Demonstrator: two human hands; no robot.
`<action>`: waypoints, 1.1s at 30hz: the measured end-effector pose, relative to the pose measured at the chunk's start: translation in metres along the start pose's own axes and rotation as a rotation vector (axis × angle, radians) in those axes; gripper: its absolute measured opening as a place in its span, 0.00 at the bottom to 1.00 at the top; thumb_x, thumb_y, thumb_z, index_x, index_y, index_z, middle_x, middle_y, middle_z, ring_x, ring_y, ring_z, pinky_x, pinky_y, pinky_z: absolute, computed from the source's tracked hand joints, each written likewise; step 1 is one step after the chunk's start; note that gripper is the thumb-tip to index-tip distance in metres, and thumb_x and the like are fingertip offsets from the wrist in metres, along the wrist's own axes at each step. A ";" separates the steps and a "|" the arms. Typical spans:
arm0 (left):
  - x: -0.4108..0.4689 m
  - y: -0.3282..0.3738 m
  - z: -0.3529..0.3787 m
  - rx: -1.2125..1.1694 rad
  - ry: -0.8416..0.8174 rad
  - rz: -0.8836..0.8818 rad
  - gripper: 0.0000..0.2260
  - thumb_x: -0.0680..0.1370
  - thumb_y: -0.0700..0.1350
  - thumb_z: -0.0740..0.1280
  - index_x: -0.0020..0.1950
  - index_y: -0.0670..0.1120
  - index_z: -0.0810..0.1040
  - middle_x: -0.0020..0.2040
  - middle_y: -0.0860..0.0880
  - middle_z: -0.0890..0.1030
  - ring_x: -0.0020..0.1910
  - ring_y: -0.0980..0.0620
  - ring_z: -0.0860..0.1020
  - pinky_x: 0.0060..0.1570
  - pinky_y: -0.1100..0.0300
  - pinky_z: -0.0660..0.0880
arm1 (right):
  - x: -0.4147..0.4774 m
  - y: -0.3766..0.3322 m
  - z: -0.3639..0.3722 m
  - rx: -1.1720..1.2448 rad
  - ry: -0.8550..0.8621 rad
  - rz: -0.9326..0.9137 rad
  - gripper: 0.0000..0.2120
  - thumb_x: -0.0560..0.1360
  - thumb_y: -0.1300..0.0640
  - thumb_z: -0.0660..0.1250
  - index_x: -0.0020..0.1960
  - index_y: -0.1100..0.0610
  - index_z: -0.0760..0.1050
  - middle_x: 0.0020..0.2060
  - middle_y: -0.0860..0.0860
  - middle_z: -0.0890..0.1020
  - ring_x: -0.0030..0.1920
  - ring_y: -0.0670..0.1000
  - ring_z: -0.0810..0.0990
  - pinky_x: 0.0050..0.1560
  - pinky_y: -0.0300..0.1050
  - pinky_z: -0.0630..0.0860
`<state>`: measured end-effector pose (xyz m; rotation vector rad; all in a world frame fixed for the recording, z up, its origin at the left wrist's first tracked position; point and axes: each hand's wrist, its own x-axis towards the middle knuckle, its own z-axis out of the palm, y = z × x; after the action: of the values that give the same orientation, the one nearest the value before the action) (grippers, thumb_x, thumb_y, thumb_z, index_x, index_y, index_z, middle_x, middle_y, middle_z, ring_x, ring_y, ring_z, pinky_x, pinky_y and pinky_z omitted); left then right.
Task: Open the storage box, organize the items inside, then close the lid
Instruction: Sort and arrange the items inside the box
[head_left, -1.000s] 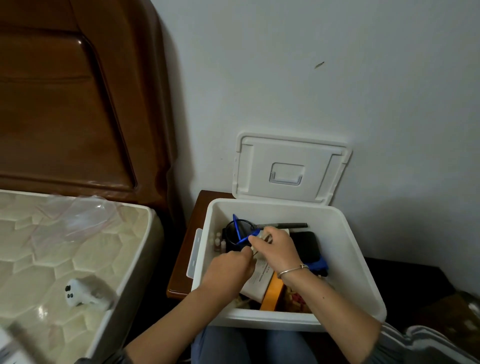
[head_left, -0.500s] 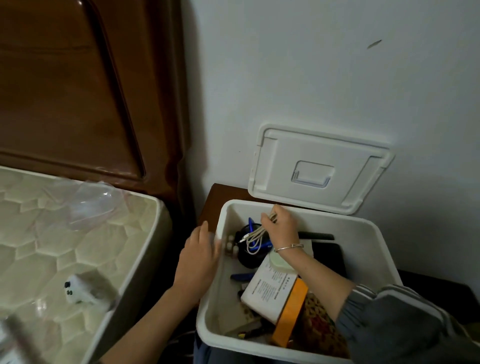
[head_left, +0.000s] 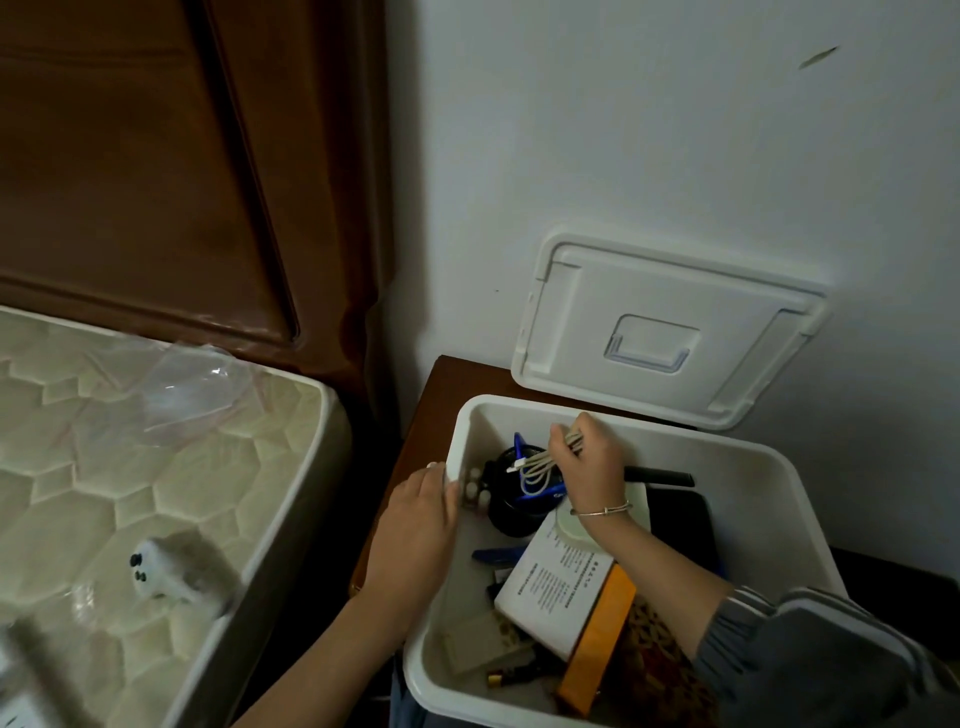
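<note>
A headboard (head_left: 156, 156) fills the upper left of the frame, and a mattress (head_left: 130, 493) the lower left. A clear bag (head_left: 197, 384) and a small white gadget (head_left: 171, 571) are seen on the mattress. At lower centre the left grip (head_left: 421, 525) is laid against the left wall of the box (head_left: 753, 467), fingers fairly straight and nothing held; whether the thumb hooks over the rim cannot be told. The box is placed on a brown bench (head_left: 441, 384), lower right of centre, open. Its lid (head_left: 665, 332) is propped against the wall (head_left: 675, 130) just behind. In the box's far left corner a coiled cable (head_left: 540, 465) is pinched by the right grip (head_left: 592, 457) over a black cup (head_left: 511, 514). A bracelet (head_left: 602, 512) is worn on that wrist. Nearer the bottom edge, a booklet (head_left: 556, 587) is tilted against an orange carton (head_left: 597, 649).
</note>
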<state>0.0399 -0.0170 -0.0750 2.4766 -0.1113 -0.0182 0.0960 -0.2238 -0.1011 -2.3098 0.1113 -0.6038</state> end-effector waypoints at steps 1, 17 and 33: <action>0.000 0.000 0.000 0.007 -0.003 -0.002 0.19 0.84 0.51 0.53 0.73 0.45 0.67 0.68 0.47 0.73 0.66 0.51 0.70 0.65 0.61 0.64 | -0.001 0.001 -0.002 -0.001 0.004 -0.011 0.16 0.75 0.62 0.67 0.33 0.54 0.63 0.23 0.42 0.64 0.24 0.40 0.64 0.25 0.32 0.63; -0.001 0.000 0.003 0.013 0.026 -0.016 0.19 0.84 0.51 0.53 0.72 0.46 0.68 0.63 0.46 0.77 0.62 0.50 0.73 0.58 0.60 0.69 | -0.008 -0.004 0.028 -0.555 -0.391 -0.152 0.18 0.77 0.38 0.56 0.47 0.54 0.70 0.32 0.47 0.74 0.30 0.47 0.75 0.27 0.36 0.66; 0.003 -0.008 0.011 0.014 0.050 0.013 0.17 0.83 0.52 0.53 0.68 0.49 0.71 0.58 0.49 0.79 0.58 0.52 0.74 0.53 0.62 0.70 | -0.038 -0.009 0.016 -0.835 -0.348 -0.391 0.18 0.77 0.43 0.61 0.56 0.55 0.79 0.47 0.51 0.84 0.50 0.52 0.80 0.57 0.51 0.72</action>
<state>0.0433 -0.0175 -0.0882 2.4884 -0.1072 0.0500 0.0685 -0.1976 -0.1203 -3.2536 -0.3221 -0.3577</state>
